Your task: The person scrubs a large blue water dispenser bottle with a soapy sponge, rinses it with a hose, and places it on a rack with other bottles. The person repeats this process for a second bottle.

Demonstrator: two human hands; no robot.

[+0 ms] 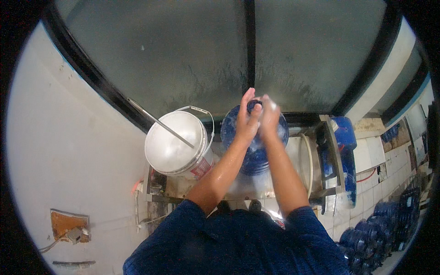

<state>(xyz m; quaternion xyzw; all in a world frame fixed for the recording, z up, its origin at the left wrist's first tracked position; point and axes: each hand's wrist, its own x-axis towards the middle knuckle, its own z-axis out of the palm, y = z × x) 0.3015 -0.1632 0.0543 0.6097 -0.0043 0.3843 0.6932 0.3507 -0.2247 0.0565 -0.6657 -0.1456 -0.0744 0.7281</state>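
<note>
Head view: a blue jug [255, 164] stands on a metal bench [294, 167] beside a white bucket [176, 137], below dark-framed panes [169, 55]. The left hand [247, 121], fingers extended, cups its neck; the right hand [269, 120] blurs alongside, its grip unclear. More jugs [373, 227] crowd near white tiles [366, 201].

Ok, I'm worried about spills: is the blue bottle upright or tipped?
Upright: the blue bottle stands with its neck upward, between the left hand and right hand.
</note>
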